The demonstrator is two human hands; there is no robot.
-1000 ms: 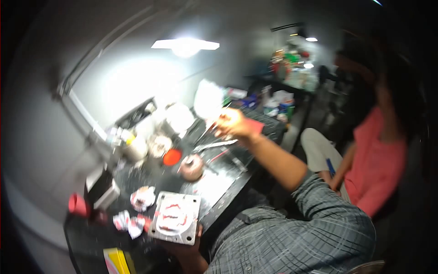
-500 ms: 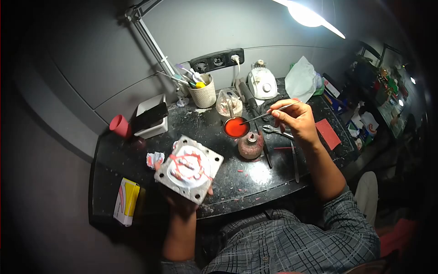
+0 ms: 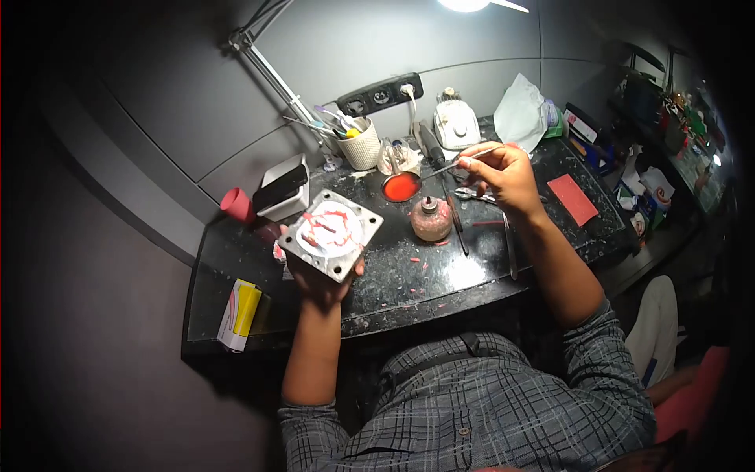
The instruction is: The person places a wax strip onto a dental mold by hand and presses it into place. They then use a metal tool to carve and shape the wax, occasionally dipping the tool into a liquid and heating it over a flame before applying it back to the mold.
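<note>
My left hand grips a square metal dental flask from below, fingers around its edges and thumb side partly hidden. Its upper face carries a round of white plaster streaked with red wax. Between the pinched fingertips of my right hand is a thin metal wax tool, its tip pointing left at the rim of a small ladle. Bright red liquid wax fills that ladle. Just below it stands a round spirit burner with a metal neck.
A pink wax sheet lies right of my forearm. Near it are metal tools. A tool cup, white motor unit and power strip line the back. At left are a yellow-white box, phone and pink cup.
The wax tool's tip has shifted from over the red wax to the ladle's right rim. The flask in my left hand is tilted differently, and the whole view has shifted.
</note>
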